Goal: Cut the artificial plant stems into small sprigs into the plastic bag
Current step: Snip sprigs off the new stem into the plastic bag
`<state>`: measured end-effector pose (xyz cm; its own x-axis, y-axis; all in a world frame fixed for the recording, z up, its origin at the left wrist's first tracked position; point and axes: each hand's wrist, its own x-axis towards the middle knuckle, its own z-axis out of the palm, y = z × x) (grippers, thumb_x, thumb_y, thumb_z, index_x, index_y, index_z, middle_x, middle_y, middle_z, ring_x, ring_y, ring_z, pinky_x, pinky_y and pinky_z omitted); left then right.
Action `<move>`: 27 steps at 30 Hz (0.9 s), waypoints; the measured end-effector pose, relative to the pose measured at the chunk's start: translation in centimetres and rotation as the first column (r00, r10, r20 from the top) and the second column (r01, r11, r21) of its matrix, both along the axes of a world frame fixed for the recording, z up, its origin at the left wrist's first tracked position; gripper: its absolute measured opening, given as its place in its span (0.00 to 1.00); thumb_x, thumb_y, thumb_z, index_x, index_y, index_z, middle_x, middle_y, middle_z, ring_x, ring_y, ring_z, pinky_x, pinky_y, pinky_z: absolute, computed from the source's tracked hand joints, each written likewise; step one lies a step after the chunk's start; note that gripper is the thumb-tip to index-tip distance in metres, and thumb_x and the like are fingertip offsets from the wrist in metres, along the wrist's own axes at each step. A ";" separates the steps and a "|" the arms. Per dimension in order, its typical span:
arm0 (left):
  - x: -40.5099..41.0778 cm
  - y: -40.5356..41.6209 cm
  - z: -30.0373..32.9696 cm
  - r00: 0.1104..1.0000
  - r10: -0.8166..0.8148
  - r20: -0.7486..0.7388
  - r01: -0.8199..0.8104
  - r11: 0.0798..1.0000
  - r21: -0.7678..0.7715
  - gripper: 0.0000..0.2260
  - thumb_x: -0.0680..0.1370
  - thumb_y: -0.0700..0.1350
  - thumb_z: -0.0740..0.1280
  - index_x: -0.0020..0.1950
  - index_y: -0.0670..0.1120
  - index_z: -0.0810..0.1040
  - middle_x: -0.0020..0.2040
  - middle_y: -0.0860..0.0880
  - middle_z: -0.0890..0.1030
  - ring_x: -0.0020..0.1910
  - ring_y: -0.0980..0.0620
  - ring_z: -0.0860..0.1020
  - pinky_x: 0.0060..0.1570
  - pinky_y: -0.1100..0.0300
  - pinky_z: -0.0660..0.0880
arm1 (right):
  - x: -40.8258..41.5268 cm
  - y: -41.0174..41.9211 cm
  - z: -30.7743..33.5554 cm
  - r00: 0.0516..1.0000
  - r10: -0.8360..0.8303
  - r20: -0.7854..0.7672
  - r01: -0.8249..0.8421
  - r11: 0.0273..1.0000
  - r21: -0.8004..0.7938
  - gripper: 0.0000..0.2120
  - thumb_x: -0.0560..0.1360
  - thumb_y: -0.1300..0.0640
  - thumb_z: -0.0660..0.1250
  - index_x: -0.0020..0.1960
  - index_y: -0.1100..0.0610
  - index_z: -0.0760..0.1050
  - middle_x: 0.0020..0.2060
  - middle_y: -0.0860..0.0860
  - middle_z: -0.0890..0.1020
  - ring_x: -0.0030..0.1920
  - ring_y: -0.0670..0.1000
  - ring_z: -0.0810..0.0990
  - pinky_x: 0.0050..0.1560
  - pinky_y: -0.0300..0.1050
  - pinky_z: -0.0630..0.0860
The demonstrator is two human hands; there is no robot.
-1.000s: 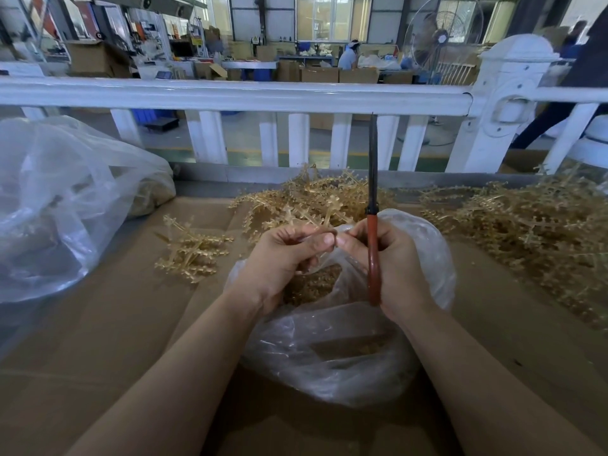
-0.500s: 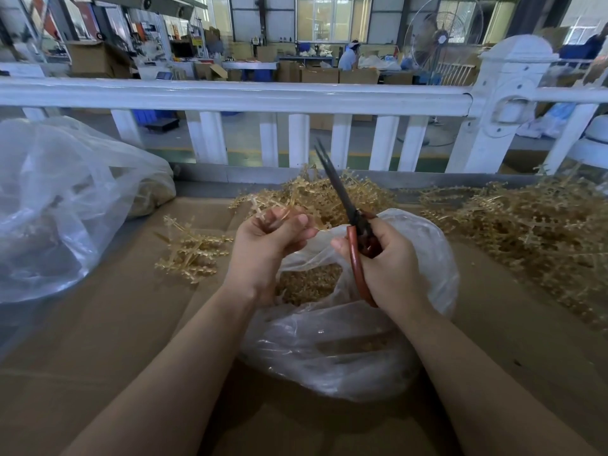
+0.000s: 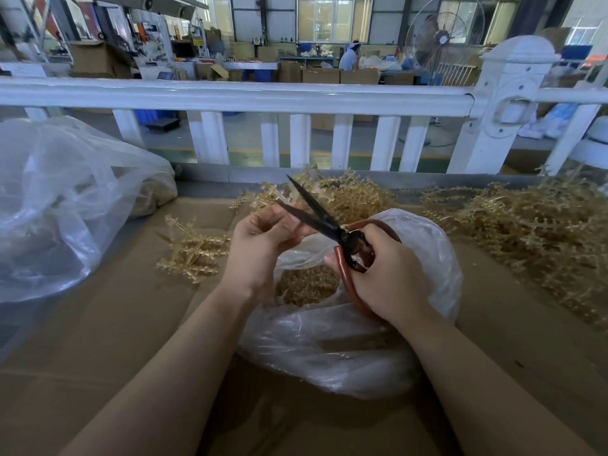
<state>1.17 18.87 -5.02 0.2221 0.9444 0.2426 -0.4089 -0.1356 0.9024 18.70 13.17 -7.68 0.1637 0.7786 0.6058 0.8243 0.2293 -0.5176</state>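
My left hand [image 3: 260, 240] pinches a short tan plant stem [image 3: 278, 196] above the clear plastic bag [image 3: 345, 340]. In my right hand [image 3: 388, 274] I grip the red loop handles of black scissors [image 3: 316, 213], whose blades are spread apart and point up-left across the stem beside my left fingers. Cut tan sprigs [image 3: 306, 284] lie inside the bag's open mouth between my wrists. More uncut stems lie in a small pile on the left [image 3: 192, 251], behind the bag [image 3: 348, 194] and in a big heap on the right [image 3: 526, 232].
Brown cardboard [image 3: 98, 340] covers the table. A large clear bag [image 3: 56, 209] bulges at the left. A white railing [image 3: 296, 97] runs along the table's far edge. Beyond it is a workshop floor with boxes, a standing fan [image 3: 444, 37] and a seated person.
The scissors swung from pointing straight up to leaning up-left, and their blades opened at the stem. My left hand lifted the stem slightly away from the bag mouth.
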 end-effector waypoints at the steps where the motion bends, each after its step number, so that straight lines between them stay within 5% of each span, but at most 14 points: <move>1: 0.0 0.0 -0.1 0.999 0.025 -0.040 -0.024 1.000 0.018 0.04 0.75 0.35 0.69 0.44 0.42 0.82 0.38 0.47 0.84 0.37 0.54 0.81 0.45 0.61 0.77 | -0.1 -0.1 0.1 1.000 0.014 0.024 -0.014 1.000 0.009 0.22 0.70 0.33 0.67 0.48 0.52 0.78 0.40 0.43 0.81 0.41 0.43 0.79 0.40 0.34 0.76; 4: 0.1 0.1 -0.3 0.989 0.072 -0.125 -0.063 0.995 0.072 0.07 0.76 0.31 0.67 0.42 0.41 0.81 0.37 0.45 0.82 0.37 0.53 0.79 0.46 0.58 0.75 | -0.3 0.0 0.1 0.998 0.019 0.066 -0.018 1.000 -0.023 0.24 0.70 0.32 0.66 0.51 0.52 0.79 0.43 0.44 0.83 0.43 0.44 0.80 0.43 0.37 0.78; 10: -0.2 0.0 -0.2 0.996 -0.019 -0.092 0.028 0.994 0.102 0.10 0.76 0.36 0.69 0.37 0.49 0.82 0.34 0.51 0.81 0.38 0.52 0.77 0.50 0.55 0.73 | 0.5 0.5 -0.3 0.995 -0.079 0.058 0.083 0.994 -0.068 0.25 0.70 0.30 0.63 0.53 0.49 0.77 0.44 0.40 0.80 0.43 0.40 0.75 0.40 0.29 0.67; 17: -0.3 0.1 -0.3 0.995 -0.032 -0.095 0.041 0.994 0.102 0.16 0.77 0.34 0.67 0.34 0.50 0.83 0.34 0.52 0.81 0.38 0.55 0.79 0.48 0.60 0.75 | 0.5 0.6 -0.4 0.995 -0.034 0.093 0.042 0.995 -0.087 0.28 0.69 0.28 0.62 0.55 0.50 0.77 0.47 0.42 0.82 0.47 0.43 0.78 0.45 0.36 0.76; 27: -0.5 0.2 -0.3 0.995 -0.103 0.016 0.104 0.994 -0.035 0.03 0.69 0.40 0.71 0.39 0.44 0.84 0.34 0.50 0.82 0.35 0.56 0.79 0.45 0.63 0.76 | 0.2 0.4 -0.3 0.994 -0.018 0.105 0.027 0.996 -0.088 0.29 0.68 0.26 0.60 0.52 0.49 0.77 0.44 0.43 0.82 0.45 0.43 0.80 0.42 0.33 0.74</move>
<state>0.67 19.10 -5.31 0.3160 0.9247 0.2125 -0.4319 -0.0592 0.9000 18.91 13.58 -7.95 0.1216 0.8271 0.5487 0.8790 0.1670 -0.4466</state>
